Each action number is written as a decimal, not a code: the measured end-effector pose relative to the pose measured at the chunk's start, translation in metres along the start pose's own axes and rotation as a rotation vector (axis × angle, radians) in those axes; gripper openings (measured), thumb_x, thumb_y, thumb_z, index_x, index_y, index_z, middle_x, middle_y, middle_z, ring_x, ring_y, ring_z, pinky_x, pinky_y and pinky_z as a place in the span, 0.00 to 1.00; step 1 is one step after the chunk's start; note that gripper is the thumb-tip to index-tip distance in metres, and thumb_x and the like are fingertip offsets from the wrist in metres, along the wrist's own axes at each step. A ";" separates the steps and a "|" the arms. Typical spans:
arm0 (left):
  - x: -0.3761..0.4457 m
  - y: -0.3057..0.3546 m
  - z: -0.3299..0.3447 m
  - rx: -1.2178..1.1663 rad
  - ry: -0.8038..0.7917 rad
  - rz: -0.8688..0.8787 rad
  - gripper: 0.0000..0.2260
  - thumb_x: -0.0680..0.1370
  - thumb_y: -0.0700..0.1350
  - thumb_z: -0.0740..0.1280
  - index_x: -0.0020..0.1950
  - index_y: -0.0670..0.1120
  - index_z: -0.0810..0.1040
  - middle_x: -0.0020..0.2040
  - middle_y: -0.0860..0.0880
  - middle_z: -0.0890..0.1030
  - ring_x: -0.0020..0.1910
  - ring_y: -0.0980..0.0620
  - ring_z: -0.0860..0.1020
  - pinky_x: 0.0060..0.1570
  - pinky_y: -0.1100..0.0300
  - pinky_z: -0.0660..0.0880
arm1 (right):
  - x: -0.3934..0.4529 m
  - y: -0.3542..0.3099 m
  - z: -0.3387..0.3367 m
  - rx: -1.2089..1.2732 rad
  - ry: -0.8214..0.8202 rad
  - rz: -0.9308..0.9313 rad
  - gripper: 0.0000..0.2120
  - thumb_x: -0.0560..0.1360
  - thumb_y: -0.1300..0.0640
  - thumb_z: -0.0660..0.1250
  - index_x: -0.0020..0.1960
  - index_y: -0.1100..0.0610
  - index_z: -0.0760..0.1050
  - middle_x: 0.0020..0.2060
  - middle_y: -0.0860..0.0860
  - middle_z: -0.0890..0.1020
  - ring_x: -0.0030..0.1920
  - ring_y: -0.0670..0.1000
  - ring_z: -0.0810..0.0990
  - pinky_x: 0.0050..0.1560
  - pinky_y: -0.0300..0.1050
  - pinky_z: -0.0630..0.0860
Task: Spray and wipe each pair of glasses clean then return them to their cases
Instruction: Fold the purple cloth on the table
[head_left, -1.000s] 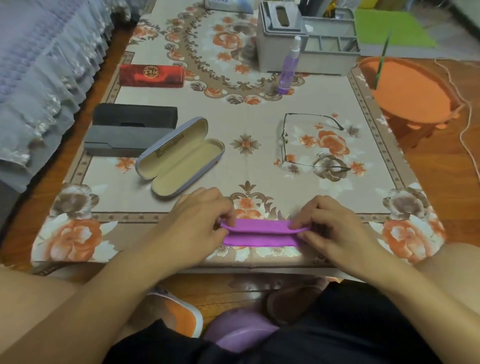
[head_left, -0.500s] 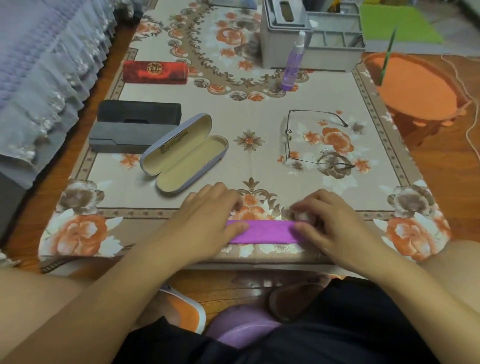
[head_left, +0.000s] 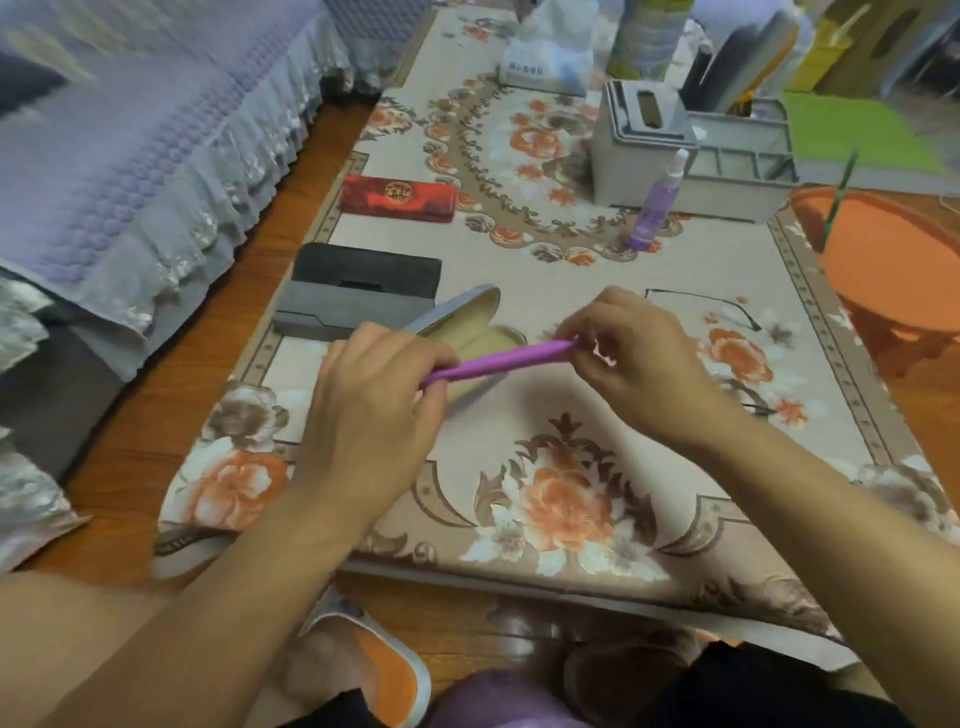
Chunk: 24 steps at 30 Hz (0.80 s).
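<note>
Three glasses cases: one red (head_left: 397, 199), one black (head_left: 358, 299), one open grey (head_left: 467, 325), one pair of glasses (head_left: 727, 332), one purple cloth (head_left: 501, 361), one spray bottle (head_left: 657, 202), two hands.

Folded purple cloth (head_left: 501, 359) above open case (head_left: 470, 325)

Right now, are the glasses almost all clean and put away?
Not yet. Both hands hold the folded purple cloth over the open case. The glasses lie on the table, uncased. The red case looks closed; what's inside can't be seen.
</note>
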<state>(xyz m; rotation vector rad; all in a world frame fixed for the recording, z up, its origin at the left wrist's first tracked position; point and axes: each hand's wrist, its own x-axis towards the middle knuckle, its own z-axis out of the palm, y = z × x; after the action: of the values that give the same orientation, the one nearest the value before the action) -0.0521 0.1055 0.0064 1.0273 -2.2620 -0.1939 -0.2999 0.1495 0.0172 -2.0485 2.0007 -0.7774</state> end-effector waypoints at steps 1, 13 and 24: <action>0.003 -0.008 0.000 0.070 0.061 0.049 0.05 0.78 0.41 0.68 0.52 0.46 0.82 0.45 0.50 0.81 0.46 0.48 0.75 0.44 0.55 0.68 | 0.020 0.000 0.011 -0.014 0.066 -0.014 0.07 0.75 0.62 0.71 0.51 0.53 0.83 0.42 0.45 0.73 0.39 0.43 0.70 0.39 0.31 0.65; 0.000 -0.052 0.006 0.303 -0.263 0.175 0.13 0.72 0.41 0.77 0.55 0.50 0.86 0.51 0.53 0.85 0.62 0.41 0.72 0.60 0.43 0.65 | 0.060 0.014 0.047 -0.388 -0.214 -0.350 0.07 0.73 0.54 0.68 0.50 0.52 0.80 0.46 0.53 0.78 0.46 0.55 0.76 0.46 0.54 0.76; -0.007 -0.055 0.009 0.316 -0.348 0.160 0.12 0.68 0.41 0.79 0.46 0.57 0.87 0.43 0.57 0.85 0.64 0.44 0.72 0.76 0.34 0.40 | 0.052 0.011 0.043 -0.456 -0.290 -0.490 0.12 0.71 0.64 0.70 0.51 0.53 0.85 0.48 0.51 0.77 0.48 0.56 0.75 0.39 0.47 0.76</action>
<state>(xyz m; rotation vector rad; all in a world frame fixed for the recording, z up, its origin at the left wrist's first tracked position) -0.0197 0.0718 -0.0254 1.0249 -2.7432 0.0614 -0.2907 0.0881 -0.0119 -2.7709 1.6387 -0.0563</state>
